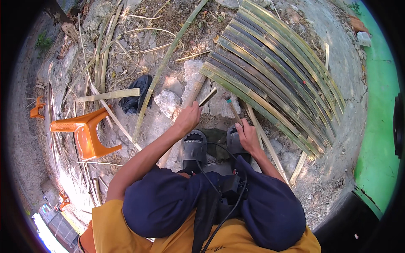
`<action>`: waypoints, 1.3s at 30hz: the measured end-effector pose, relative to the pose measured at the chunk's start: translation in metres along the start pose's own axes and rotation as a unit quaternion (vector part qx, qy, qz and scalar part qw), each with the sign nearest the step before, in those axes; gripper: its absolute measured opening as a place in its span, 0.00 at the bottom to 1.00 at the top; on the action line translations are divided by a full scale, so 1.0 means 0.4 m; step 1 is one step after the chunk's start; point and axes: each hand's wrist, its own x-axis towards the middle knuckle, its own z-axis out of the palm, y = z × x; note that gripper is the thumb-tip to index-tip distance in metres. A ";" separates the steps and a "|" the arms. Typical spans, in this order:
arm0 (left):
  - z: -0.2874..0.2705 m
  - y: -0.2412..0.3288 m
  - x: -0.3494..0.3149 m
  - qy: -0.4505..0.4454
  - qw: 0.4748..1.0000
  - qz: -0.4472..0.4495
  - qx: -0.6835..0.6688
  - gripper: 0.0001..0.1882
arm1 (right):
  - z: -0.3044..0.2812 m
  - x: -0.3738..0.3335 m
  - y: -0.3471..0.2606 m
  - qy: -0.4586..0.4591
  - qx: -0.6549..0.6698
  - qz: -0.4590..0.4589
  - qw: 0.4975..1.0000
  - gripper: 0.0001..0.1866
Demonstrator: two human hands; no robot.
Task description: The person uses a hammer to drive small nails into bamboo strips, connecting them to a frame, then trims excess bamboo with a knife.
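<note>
My left hand (188,119) is closed round a short, dark, narrow flat piece (208,97) with a pale edge; its exact kind is unclear. My right hand (248,135) grips the wooden handle of a small hammer (233,110), with a teal band below its rounded head. The hammer head is close to the dark piece, apart from it. Ahead and to the right lies a panel of split bamboo slats (270,80), side by side, green and dark brown. A round bamboo pole (195,90) runs under its near left corner, past my left hand.
An orange plastic stool (86,131) lies tipped over at left, near a black plastic bag (137,95). Long bamboo strips (166,63) and broken concrete chunks (168,103) cover the ground. A green wall (377,126) stands at right. My sandalled feet (194,145) are below my hands.
</note>
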 end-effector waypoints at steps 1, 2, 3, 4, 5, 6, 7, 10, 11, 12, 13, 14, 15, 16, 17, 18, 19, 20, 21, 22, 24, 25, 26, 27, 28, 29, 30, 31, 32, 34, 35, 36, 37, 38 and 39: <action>0.006 0.010 0.006 -0.001 1.000 0.001 0.000 0.18 | -0.002 0.004 0.001 0.001 0.000 0.001 1.000 0.14; 0.018 0.030 0.016 0.010 1.000 0.001 -0.004 0.17 | -0.005 0.007 0.005 0.006 0.003 -0.006 1.000 0.14; 0.025 0.051 0.025 0.021 1.000 0.001 -0.008 0.17 | -0.008 0.011 0.009 0.012 0.006 -0.014 1.000 0.14; 0.033 0.068 0.034 0.020 1.000 0.003 -0.010 0.17 | -0.010 0.016 0.015 0.014 0.004 -0.012 1.000 0.14; 0.049 0.067 0.040 0.021 1.000 -0.003 -0.002 0.16 | -0.007 0.023 0.016 0.019 0.004 -0.013 1.000 0.14; 0.061 0.061 0.045 0.022 1.000 -0.008 0.005 0.15 | -0.005 0.028 0.017 0.023 0.005 -0.015 1.000 0.14; 0.070 0.054 0.047 0.024 1.000 -0.007 0.005 0.15 | -0.004 0.030 0.018 0.024 0.004 -0.016 1.000 0.14; 0.101 0.022 0.033 -0.001 0.999 -0.018 0.036 0.13 | 0.014 0.031 0.024 0.040 -0.001 -0.034 0.999 0.15; 0.101 0.033 0.033 -0.006 0.999 -0.019 0.035 0.13 | 0.011 0.029 0.029 0.040 -0.001 -0.025 0.999 0.15; 0.099 0.044 0.033 -0.011 0.999 -0.020 0.035 0.13 | 0.010 0.027 0.034 0.041 -0.001 -0.017 0.999 0.15; 0.096 0.054 0.035 -0.011 0.999 -0.020 0.034 0.13 | 0.011 0.026 0.038 0.041 -0.001 -0.016 0.999 0.15; 0.097 0.058 0.038 -0.017 0.999 -0.031 0.034 0.11 | 0.010 0.026 0.037 0.044 -0.001 -0.019 0.999 0.15; 0.096 0.060 0.041 -0.024 0.998 -0.042 0.034 0.10 | 0.008 0.025 0.036 0.047 0.000 -0.021 0.999 0.15; 0.092 0.058 0.043 -0.022 0.998 -0.041 0.033 0.10 | 0.005 0.023 0.032 0.047 -0.001 -0.022 0.999 0.15; 0.080 0.049 0.045 -0.014 0.999 -0.036 0.004 0.12 | 0.005 0.025 0.027 0.039 0.001 -0.009 0.999 0.15; 0.067 0.040 0.049 -0.007 0.999 -0.030 -0.025 0.15 | 0.005 0.028 0.023 0.030 0.003 0.005 1.000 0.14; 0.051 0.027 0.055 -0.003 0.999 -0.031 -0.023 0.15 | 0.004 0.025 0.027 0.029 0.004 0.000 1.000 0.14; 0.017 0.036 0.071 0.006 0.998 -0.036 -0.052 0.16 | -0.007 0.020 0.042 0.041 -0.004 -0.009 0.999 0.14; -0.016 0.018 0.076 0.014 0.996 -0.046 -0.077 0.18 | -0.004 0.019 0.041 0.049 -0.006 -0.019 0.999 0.14; -0.052 -0.003 0.089 0.016 0.996 -0.046 -0.076 0.18 | -0.005 0.024 0.040 0.049 -0.006 -0.022 0.999 0.14; -0.125 -0.059 0.125 0.087 0.991 -0.058 -0.084 0.21 | -0.021 0.032 0.012 0.031 -0.005 -0.017 0.999 0.14; -0.152 -0.077 0.149 0.076 0.990 -0.073 -0.092 0.21 | -0.027 0.041 0.011 0.031 -0.008 -0.019 0.999 0.14; -0.182 -0.100 0.170 0.066 0.989 -0.091 -0.097 0.22 | -0.023 0.060 0.011 0.031 -0.007 -0.030 0.999 0.14; -0.194 -0.145 0.192 0.070 0.991 -0.076 -0.090 0.24 | -0.017 0.084 -0.002 0.029 -0.004 -0.043 0.999 0.14; -0.197 -0.185 0.204 0.078 0.990 -0.081 -0.088 0.24 | -0.006 0.109 -0.018 0.025 -0.003 -0.051 0.998 0.14; -0.197 -0.193 0.221 0.068 0.992 -0.080 -0.070 0.24 | -0.004 0.131 -0.035 0.035 -0.007 -0.072 0.997 0.14; -0.197 -0.203 0.233 0.059 0.994 -0.081 -0.052 0.25 | 0.001 0.155 -0.053 0.043 -0.010 -0.093 0.995 0.15; -0.197 -0.214 0.241 0.019 0.995 -0.084 -0.053 0.26 | 0.009 0.180 -0.073 0.042 -0.012 -0.096 0.994 0.15; -0.190 -0.227 0.243 0.021 0.994 -0.088 -0.055 0.26 | 0.022 0.205 -0.095 0.027 -0.014 -0.080 0.996 0.15; -0.176 -0.239 0.250 0.068 0.996 -0.039 -0.038 0.25 | 0.041 0.254 -0.142 0.013 -0.021 -0.065 0.998 0.16; -0.165 -0.247 0.248 0.070 0.996 -0.042 -0.039 0.25 | 0.060 0.282 -0.165 0.024 -0.009 -0.087 0.996 0.16; -0.154 -0.248 0.245 0.081 0.995 -0.047 -0.030 0.24 | 0.077 0.309 -0.183 0.035 0.004 -0.110 0.993 0.16; -0.142 -0.249 0.239 0.091 0.994 -0.052 -0.020 0.22 | 0.094 0.335 -0.202 0.030 0.005 -0.112 0.993 0.16; -0.129 -0.239 0.235 0.092 0.994 -0.054 -0.022 0.22 | 0.105 0.361 -0.215 0.026 0.000 -0.113 0.993 0.16; -0.113 -0.223 0.230 0.105 0.992 -0.062 -0.015 0.20 | 0.114 0.378 -0.221 0.023 -0.006 -0.113 0.993 0.16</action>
